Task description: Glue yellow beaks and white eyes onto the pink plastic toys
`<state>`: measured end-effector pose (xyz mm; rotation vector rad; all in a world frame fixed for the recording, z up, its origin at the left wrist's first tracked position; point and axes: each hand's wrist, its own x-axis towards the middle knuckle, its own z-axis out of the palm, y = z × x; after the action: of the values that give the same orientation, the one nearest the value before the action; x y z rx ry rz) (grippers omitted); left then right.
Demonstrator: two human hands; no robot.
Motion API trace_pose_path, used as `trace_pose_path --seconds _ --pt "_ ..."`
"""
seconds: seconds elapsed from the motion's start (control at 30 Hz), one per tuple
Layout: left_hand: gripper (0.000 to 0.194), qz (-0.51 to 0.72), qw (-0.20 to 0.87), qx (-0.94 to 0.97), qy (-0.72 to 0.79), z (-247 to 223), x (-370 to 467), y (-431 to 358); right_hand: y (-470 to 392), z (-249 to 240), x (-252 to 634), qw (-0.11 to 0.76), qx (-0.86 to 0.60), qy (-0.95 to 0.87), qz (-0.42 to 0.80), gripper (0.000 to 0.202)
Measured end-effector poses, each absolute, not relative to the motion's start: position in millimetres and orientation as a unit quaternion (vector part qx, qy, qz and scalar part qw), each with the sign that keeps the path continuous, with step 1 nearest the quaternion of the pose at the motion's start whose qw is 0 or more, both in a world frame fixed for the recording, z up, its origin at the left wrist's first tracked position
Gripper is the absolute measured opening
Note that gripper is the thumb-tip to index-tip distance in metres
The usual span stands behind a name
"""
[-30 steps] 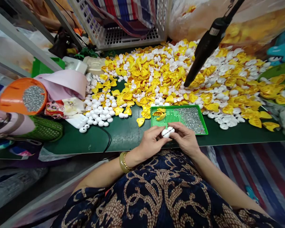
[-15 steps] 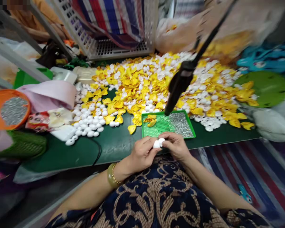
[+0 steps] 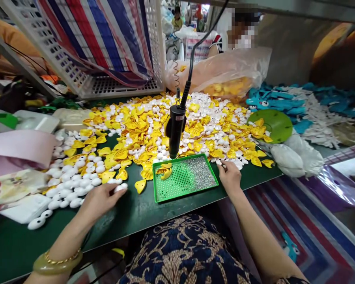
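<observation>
My left hand [image 3: 99, 201], with a bangle at the wrist, is low over the left part of the table. Its thumb and fingers close on a white rounded plastic piece [image 3: 121, 187], beside a spread of similar white pieces [image 3: 73, 185]. To the right of the green tray, my right hand [image 3: 231, 179] pinches a small white plastic piece [image 3: 219, 162] at the edge of the pile. Between the hands lies the green perforated tray [image 3: 185, 194], holding yellow plastic parts [image 3: 165, 171] at left and many small screws [image 3: 201, 173] at right.
A black electric screwdriver [image 3: 176, 130] hangs from its cable just above the tray's back edge. Behind it spreads a heap of yellow and white parts [image 3: 142, 130]. A white crate [image 3: 158, 51], a green round lid [image 3: 273, 126] and blue parts [image 3: 272, 103] lie beyond. Another person [image 3: 217, 45] is at the back.
My hands, earlier together on white pieces in front of the tray, have parted: left toward the white pieces, right past the tray's right side. The view has shifted, showing more of the background.
</observation>
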<state>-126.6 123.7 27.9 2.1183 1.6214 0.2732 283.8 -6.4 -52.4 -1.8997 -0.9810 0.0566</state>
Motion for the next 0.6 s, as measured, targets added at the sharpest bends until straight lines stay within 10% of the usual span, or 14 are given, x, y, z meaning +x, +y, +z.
trace_pose_path --seconds 0.2,0.6 --pt "0.046 0.149 -0.026 0.804 0.575 28.3 -140.1 128.5 37.9 -56.2 316.7 0.462 -0.798 -0.380 0.071 0.006" --pt "0.031 0.330 0.230 0.735 0.546 24.1 -83.9 91.0 50.6 16.4 340.4 0.655 -0.610 -0.325 0.306 0.040"
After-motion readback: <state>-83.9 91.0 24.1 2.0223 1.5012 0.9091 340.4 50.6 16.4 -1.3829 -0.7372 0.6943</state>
